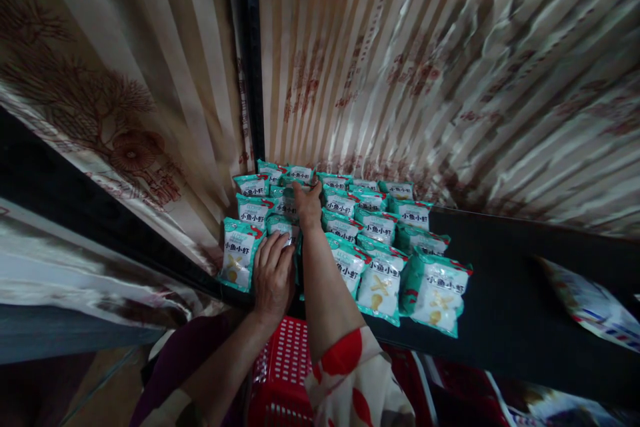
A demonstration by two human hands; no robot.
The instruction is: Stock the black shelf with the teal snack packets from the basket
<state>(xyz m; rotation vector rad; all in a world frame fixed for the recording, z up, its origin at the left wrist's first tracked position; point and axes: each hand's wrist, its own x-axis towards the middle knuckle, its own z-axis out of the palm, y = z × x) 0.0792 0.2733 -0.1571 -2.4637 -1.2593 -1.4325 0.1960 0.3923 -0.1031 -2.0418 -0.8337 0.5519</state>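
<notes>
Several teal and white snack packets (434,287) lie in overlapping rows on a dark shelf (510,293). My left hand (273,275) lies flat with spread fingers on a packet (283,227) in the near left row. My right hand (308,203) reaches further back along the same row, its fingers closed on the edge of a packet (296,181) near the back. My right arm, in a red and cream sleeve, crosses over the packets in the middle.
Patterned beige curtains (400,67) hang behind and left of the shelf, with a dark post (250,47) between them. A red plastic basket (283,373) sits below the shelf's front edge. Another printed bag (590,307) lies at the shelf's right end.
</notes>
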